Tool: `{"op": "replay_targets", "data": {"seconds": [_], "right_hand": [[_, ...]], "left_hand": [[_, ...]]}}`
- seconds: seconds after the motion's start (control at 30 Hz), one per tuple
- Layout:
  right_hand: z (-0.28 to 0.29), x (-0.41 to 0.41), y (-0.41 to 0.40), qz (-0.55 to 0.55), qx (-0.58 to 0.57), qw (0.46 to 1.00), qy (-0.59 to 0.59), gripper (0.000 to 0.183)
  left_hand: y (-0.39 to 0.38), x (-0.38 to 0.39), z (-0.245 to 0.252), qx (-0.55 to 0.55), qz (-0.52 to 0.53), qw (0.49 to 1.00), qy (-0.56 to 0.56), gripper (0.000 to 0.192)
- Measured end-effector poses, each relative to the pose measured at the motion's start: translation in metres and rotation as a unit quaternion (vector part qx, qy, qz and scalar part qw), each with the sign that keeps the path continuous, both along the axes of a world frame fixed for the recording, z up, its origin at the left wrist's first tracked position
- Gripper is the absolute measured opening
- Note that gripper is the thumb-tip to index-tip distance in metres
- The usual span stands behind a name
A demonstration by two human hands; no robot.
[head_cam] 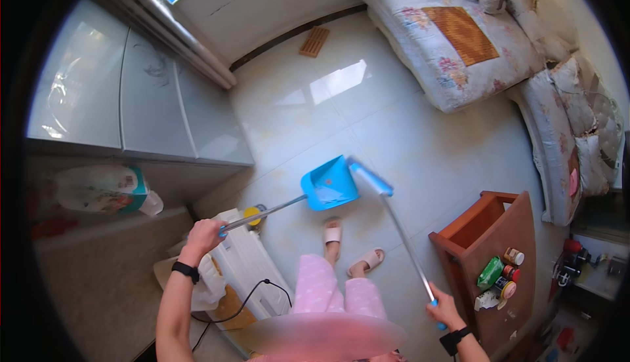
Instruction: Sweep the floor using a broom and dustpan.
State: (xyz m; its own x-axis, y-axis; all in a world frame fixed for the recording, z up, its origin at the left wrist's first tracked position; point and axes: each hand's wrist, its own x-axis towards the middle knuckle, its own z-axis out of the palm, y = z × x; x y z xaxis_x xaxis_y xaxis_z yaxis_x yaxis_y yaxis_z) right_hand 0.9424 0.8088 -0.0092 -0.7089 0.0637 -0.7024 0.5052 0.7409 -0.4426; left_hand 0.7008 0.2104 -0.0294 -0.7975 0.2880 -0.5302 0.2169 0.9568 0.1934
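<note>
My left hand [206, 235] grips the upper end of the metal handle of a blue dustpan [330, 185]. The pan lies on the tiled floor in front of my feet, with some small debris in it. My right hand [443, 308] is closed around the blue-ended metal handle of a broom [370, 177]. The broom's blue and white head is on the floor just right of the pan's mouth, slightly blurred.
A wooden table [509, 258] with jars and a green packet stands at the right. A floral-covered sofa [423, 32] is at the upper right, a slatted wooden piece [314, 42] by the far wall. Grey cabinets [152, 101] stand left; a black cable [236, 309] lies near my left side.
</note>
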Motion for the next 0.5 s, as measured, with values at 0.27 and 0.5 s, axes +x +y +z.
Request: {"op": "replay_targets", "data": {"seconds": [0.27,0.5], "right_hand": [[-0.019,-0.147,-0.023,-0.089,-0.051,0.994,-0.039,0.065],[-0.096,-0.276,-0.054,-0.024,-0.039,0.999,0.012,0.065]], "left_hand": [[0.025,-0.003,-0.008,0.034,0.021,0.999,-0.012,0.020],[0.028,0.027,0.007,0.029,0.102,0.994,-0.038,0.023]]}}
